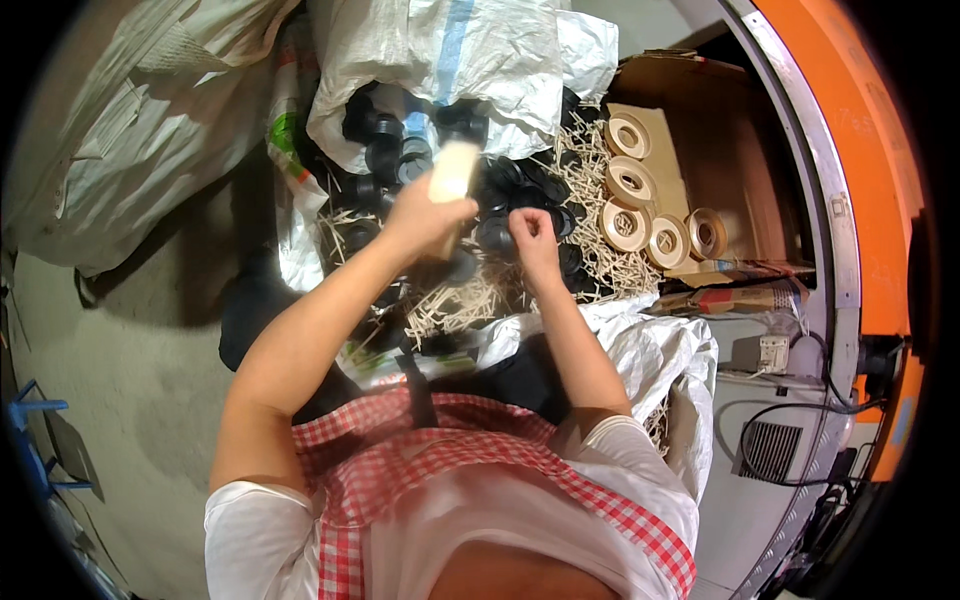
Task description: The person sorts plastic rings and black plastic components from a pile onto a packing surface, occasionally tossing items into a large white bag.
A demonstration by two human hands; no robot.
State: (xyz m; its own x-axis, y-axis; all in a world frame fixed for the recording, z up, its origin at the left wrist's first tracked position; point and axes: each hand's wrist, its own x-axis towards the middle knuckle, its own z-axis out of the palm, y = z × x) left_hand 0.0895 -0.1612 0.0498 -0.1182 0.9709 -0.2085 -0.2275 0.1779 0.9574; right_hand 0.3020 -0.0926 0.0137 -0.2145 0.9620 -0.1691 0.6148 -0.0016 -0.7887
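Observation:
In my left hand is a pale cream, flat bar-like piece, tilted upright and blurred by motion; its exact kind is unclear. My right hand is closed in a pinch beside a black round plastic part; whatever its fingertips hold is too small to make out. Many black round parts lie around both hands, spilling from the mouth of a white woven sack. Under and among them are loose pale thin plastic sticks.
At the right, several cream rings lie by and on a flap of an open cardboard box. A large full sack stands at the left. An orange machine frame and a grey cabinet with black cables border the right side.

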